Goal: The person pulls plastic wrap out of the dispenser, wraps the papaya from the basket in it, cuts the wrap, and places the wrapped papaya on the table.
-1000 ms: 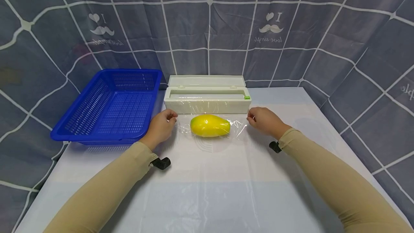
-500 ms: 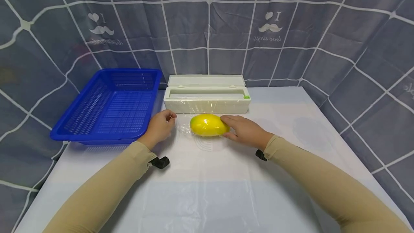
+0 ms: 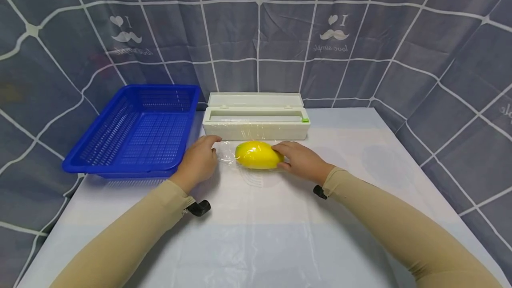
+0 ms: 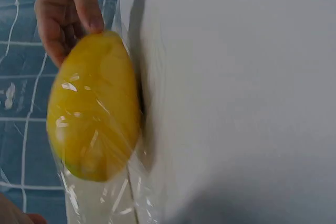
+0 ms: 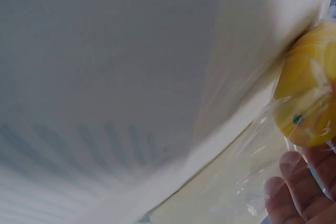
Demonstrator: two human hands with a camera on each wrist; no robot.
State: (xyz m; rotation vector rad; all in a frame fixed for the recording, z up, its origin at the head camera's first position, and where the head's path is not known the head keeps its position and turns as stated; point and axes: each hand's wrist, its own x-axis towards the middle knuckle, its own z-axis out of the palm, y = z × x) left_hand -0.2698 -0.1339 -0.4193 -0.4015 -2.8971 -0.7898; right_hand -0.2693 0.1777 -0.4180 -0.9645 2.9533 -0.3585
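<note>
In the head view a yellow papaya-like fruit (image 3: 259, 154) lies on the table, covered by clear plastic wrap (image 3: 227, 152). My right hand (image 3: 300, 159) holds its right end between thumb and fingers, over the wrap. The left wrist view shows that thumb at the tip of the fruit (image 4: 94, 108). At the wrap's left end is my left hand (image 3: 198, 159), index finger stretched forward and thumb apart from it; no wrap shows between them. Behind the fruit stands a white wrap dispenser (image 3: 256, 131), its lid raised, with film hanging over its front.
On the left a blue plastic basket (image 3: 128, 168) stands close beside my left hand. A white cloth covers the table (image 3: 256, 243). Grey checked curtain (image 3: 280, 34) hangs behind and along both sides.
My right hand has moved left from the wrap's right end onto the fruit's right end. My left hand's fingertips have parted from their pinch at the wrap's left edge.
</note>
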